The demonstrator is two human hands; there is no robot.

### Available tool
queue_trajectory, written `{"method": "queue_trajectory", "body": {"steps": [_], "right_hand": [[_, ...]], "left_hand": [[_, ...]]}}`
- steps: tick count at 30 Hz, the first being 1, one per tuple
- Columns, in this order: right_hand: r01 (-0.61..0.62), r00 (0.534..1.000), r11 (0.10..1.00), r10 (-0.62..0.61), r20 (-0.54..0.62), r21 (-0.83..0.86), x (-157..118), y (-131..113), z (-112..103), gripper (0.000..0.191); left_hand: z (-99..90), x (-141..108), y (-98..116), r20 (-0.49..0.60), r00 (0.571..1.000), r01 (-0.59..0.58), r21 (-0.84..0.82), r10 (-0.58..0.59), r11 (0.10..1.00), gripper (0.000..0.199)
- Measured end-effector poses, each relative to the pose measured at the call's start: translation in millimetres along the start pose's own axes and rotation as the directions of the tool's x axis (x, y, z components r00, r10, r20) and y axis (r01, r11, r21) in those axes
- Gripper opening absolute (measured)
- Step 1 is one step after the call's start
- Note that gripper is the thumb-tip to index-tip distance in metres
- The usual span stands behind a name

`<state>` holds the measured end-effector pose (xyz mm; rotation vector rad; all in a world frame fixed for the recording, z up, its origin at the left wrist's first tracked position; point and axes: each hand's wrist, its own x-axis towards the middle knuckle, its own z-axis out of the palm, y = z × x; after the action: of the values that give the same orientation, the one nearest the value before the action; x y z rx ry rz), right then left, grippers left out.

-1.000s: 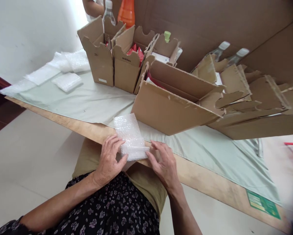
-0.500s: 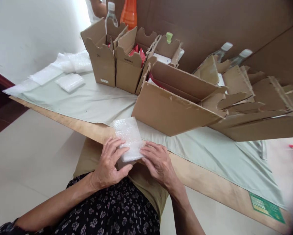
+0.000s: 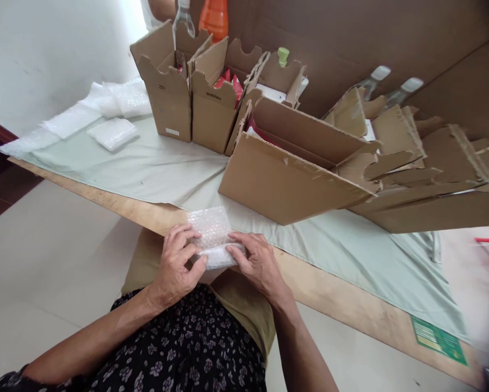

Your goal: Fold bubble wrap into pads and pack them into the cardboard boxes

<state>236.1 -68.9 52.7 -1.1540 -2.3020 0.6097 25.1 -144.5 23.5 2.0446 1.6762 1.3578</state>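
Note:
A piece of bubble wrap (image 3: 210,224) lies at the table's front edge, its near end folded into a flat roll between my hands. My left hand (image 3: 178,267) grips the roll's left end, thumb on the near side and fingers on top. At the right end, my right hand (image 3: 255,261) holds it in the same way, with the thumb on the roll. Whether anything is inside the roll cannot be made out. A folded bubble wrap packet (image 3: 112,134) rests on the pale green cloth (image 3: 162,179) to the left.
Open cardboard boxes (image 3: 291,182) stand along the back of the table. More bubble wrap sheets (image 3: 70,120) lie at the far left. An orange bottle (image 3: 214,20) is behind the boxes. A green card (image 3: 438,338) sits at the front right edge.
The near end of the bubble wrap has been folded over further, so the flat part beyond it is shorter. Both thumbs now press on the roll. The view has shifted slightly.

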Motion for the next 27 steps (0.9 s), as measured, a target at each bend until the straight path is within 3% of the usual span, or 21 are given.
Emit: {"method": "queue_trajectory", "body": {"steps": [4,7,11,14,18,21,27], "right_hand": [[-0.002,0.991,0.999,-0.002,-0.136,-0.033,-5.0,1.3,1.5,0.029],[0.067,0.974,0.995,-0.081,-0.212,-0.072,-17.4,2.7,-4.6,0.035],[0.203,0.968,0.964,-0.224,-0.117,-0.171,-29.5,3.8,-6.8,0.038],[0.234,0.968,0.949,-0.247,-0.034,-0.213,-28.1,6.1,-0.7,0.032],[0.214,0.973,0.969,-0.223,-0.058,-0.126,-21.0,6.8,0.2,0.024],[0.171,0.985,0.985,-0.171,-0.009,-0.024,-18.1,2.0,-8.1,0.023],[0.050,0.997,0.997,-0.053,0.055,0.051,-11.1,-5.1,-11.8,0.030]], "left_hand": [[0.8,0.8,-1.2,0.015,1.000,-0.007,0.025,0.007,1.000,0.011],[1.9,2.1,-3.5,0.031,0.999,-0.016,0.006,0.016,1.000,0.010],[4.9,2.8,-6.6,0.026,1.000,-0.007,0.015,0.007,1.000,0.013],[4.6,3.0,-5.4,-0.001,1.000,0.008,0.022,-0.008,1.000,0.025],[-2.9,2.0,0.5,0.023,0.999,-0.047,0.018,0.047,0.999,0.033],[-7.3,-0.8,3.7,0.060,0.992,-0.110,0.024,0.108,0.994,0.037],[-4.6,1.1,1.8,0.033,0.999,-0.034,-0.034,0.035,0.999,0.029]]}}
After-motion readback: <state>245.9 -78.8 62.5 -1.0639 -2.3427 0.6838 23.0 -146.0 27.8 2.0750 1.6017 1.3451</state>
